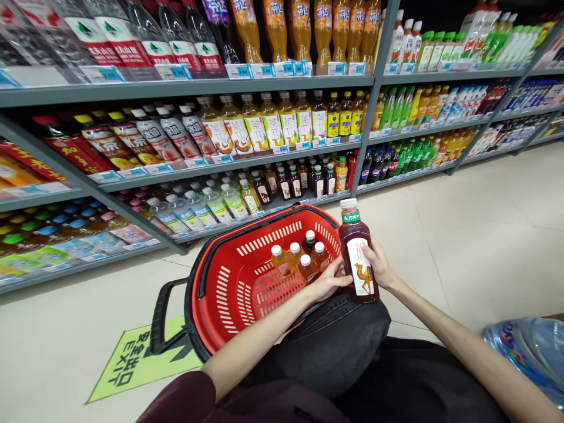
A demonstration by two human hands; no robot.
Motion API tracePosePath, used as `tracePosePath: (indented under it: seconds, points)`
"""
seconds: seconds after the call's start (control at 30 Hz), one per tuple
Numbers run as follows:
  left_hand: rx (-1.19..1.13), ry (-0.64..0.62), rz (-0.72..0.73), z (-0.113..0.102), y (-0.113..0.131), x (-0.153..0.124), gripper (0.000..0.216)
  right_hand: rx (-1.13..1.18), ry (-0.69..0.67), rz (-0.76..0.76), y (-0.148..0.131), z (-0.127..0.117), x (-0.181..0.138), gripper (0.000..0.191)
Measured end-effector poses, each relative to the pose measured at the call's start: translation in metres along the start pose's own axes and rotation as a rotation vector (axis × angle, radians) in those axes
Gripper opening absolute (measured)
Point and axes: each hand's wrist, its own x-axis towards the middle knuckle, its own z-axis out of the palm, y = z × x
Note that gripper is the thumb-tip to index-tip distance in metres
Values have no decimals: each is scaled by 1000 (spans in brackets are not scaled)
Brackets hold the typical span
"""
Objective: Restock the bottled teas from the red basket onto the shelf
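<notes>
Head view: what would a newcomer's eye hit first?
Probably the red basket on the floor near the middle, with five white-capped bottles inside. Next, the dark camel-labelled bottle in both hands, at the basket's right end. Then the yellow-green exit sign on the floor, lower left.

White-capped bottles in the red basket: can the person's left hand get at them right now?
Probably yes, once freed: the left hand is close, and the open-topped red basket leaves the white-capped bottles uncovered. But both it and the right hand hold the camel-labelled bottle.
</notes>
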Motion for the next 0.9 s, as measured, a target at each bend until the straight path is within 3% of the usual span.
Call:
tracePosePath:
  seconds: [0.3, 0.9]
  points:
    - [35, 4, 13, 4, 3, 1, 74, 82, -38, 81, -2, -6, 6, 41]
    - [-77, 72, -62, 2, -2, 3, 69, 44, -3, 70, 2, -7, 7, 48]
